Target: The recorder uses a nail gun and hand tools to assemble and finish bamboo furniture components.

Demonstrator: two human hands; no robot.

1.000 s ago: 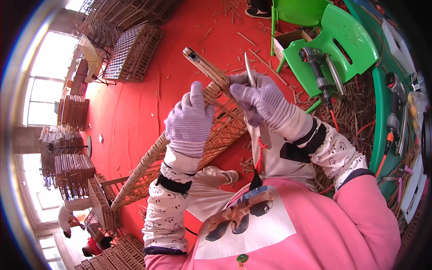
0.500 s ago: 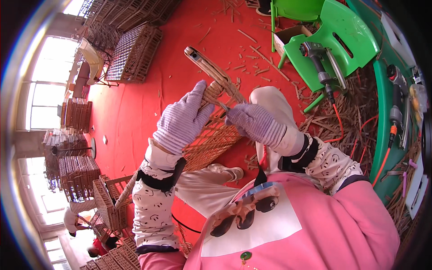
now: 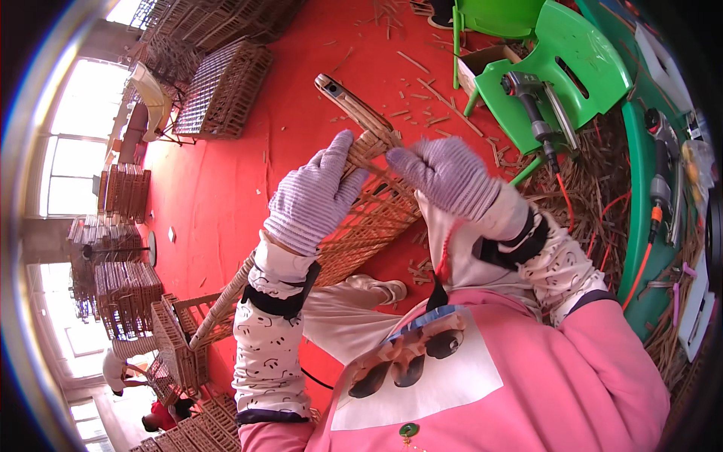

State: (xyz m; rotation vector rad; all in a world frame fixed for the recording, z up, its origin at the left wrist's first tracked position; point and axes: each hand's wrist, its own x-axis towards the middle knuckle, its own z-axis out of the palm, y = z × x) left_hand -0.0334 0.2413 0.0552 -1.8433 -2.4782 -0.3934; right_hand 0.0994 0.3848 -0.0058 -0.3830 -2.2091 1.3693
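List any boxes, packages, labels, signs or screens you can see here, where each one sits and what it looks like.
Cardboard box: open, tan, rectangular, on the red floor between the two green chairs, upper right.
White sheets or packets: flat, pale, on the green bench at the far right edge; too blurred to tell which.
No signs or screens in view.

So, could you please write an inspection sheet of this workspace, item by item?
Surface: red floor, littered with cane offcuts.
Job's things: woven cane panel across the lap.
Clutter: power tool on green chair; brown cane heap.
Grippers: left hand and right hand, gloved, both gripping the panel's top edge.
Cables: orange cable through the heap.
Surroundings: stacked woven crates; bright windows.
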